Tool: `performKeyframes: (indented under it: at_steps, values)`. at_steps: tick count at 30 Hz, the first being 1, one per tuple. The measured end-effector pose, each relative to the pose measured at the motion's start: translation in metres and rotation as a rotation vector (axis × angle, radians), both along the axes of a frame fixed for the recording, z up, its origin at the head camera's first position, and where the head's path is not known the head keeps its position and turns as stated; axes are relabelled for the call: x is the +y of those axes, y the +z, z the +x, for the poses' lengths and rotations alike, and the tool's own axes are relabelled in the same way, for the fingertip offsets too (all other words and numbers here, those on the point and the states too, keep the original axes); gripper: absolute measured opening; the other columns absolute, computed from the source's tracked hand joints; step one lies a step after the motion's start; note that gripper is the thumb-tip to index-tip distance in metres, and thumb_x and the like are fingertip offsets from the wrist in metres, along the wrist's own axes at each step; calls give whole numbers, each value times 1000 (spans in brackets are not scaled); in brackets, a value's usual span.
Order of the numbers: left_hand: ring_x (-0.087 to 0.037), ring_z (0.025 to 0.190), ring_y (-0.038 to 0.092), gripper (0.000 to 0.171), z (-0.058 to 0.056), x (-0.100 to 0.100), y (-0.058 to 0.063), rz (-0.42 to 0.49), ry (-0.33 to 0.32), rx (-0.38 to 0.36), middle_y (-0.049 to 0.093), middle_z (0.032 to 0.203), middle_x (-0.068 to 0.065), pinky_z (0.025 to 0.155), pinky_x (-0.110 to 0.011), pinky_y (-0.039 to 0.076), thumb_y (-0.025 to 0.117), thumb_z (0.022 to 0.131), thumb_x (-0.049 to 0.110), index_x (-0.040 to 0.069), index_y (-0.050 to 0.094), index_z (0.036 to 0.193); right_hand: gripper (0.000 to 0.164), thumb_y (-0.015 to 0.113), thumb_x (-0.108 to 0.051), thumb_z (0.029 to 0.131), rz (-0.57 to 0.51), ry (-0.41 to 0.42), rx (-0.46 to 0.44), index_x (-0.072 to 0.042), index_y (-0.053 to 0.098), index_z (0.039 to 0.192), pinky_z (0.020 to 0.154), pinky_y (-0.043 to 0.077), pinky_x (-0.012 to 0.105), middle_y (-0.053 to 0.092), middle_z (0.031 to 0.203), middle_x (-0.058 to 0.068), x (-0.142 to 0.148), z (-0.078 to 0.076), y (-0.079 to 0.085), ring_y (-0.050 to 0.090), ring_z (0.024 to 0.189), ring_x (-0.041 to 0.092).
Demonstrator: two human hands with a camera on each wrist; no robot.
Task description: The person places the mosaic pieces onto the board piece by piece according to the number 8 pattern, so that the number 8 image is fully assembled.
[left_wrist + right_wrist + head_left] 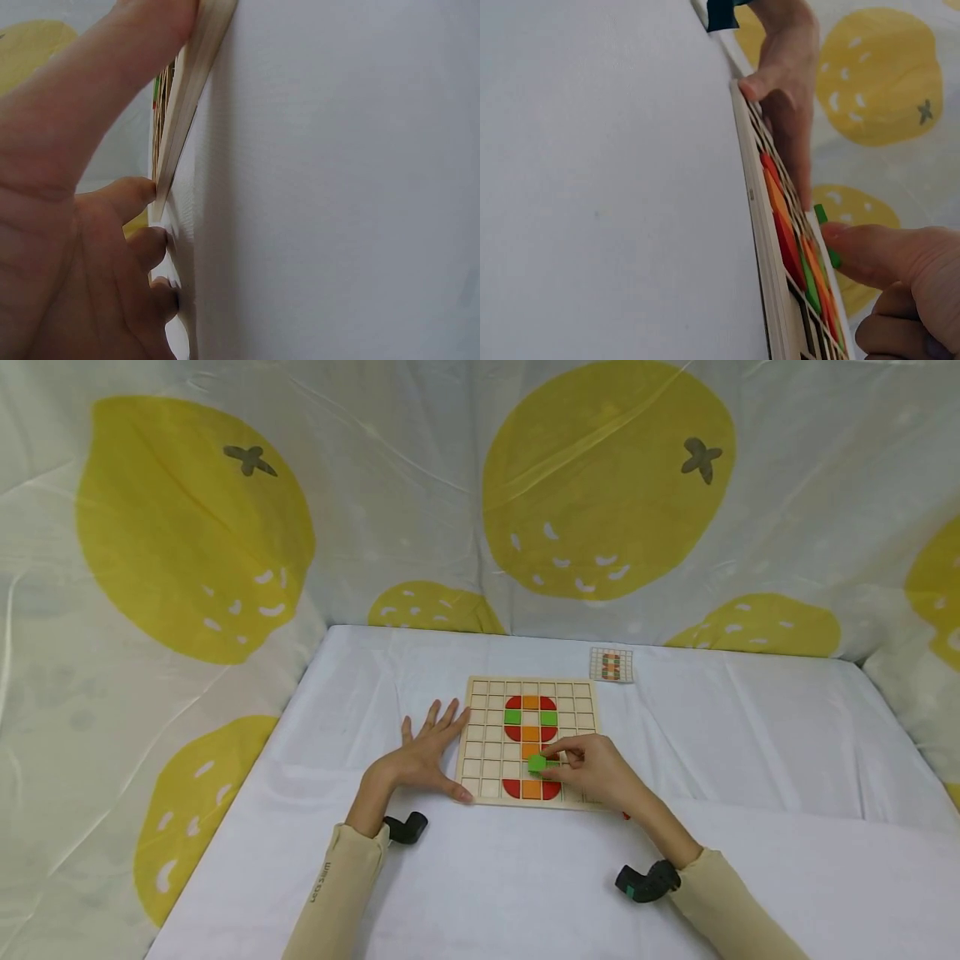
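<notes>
A wooden grid board (480, 768) lies on the table, with red rounded corner tiles, orange square tiles (531, 789) and green square tiles (549, 717) in its cells. Between thumb and fingers, my right hand (596, 768) pinches a green tile (537, 764) over the board's lower middle; the right wrist view shows this tile (820, 213) on edge. Part of the pattern is hidden behind that hand. With fingers spread, my left hand (420, 760) touches the board's left side, its thumb at the lower left corner.
A small pattern card (611, 666) lies behind the board's far right corner. A bit of red (626, 815) shows beside the right wrist, near the board's lower right corner. White cloth (750, 735) covers the table, and a lemon-print curtain (420, 485) hangs behind.
</notes>
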State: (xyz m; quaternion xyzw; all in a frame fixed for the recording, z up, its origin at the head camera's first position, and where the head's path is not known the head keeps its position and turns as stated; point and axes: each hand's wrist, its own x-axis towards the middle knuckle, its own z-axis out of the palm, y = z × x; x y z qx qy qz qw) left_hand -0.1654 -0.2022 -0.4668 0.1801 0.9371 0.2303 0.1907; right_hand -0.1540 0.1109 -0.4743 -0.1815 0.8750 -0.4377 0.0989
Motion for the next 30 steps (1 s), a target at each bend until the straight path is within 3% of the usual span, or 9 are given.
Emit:
performKeyframes:
  at_steps: [11, 18, 30]
  values:
    - [-37, 161, -18, 139, 0, 0, -1, 12, -4, -3, -8, 176, -8, 118, -78, -14, 95, 66, 52, 18, 8, 168, 24, 86, -28, 85, 45, 51, 35, -13, 81, 103, 54, 26, 21, 33, 57, -8, -28, 1, -3, 32, 55, 7]
    - [-37, 161, -18, 139, 0, 0, -1, 1, -3, 1, -8, 176, -7, 118, -78, -14, 95, 66, 54, 18, 8, 168, 25, 86, -29, 86, 54, 46, 10, -15, 81, 106, 54, 24, 21, 32, 57, -7, -31, 1, -5, 29, 54, 7]
    - [-37, 161, -19, 139, 0, 0, 0, -3, -4, -5, -8, 176, -7, 118, -78, -14, 94, 66, 54, 19, 7, 168, 19, 82, -25, 89, 17, 40, 60, -15, 82, 106, 53, 23, 20, 32, 55, -9, -35, 4, -9, 29, 52, 4]
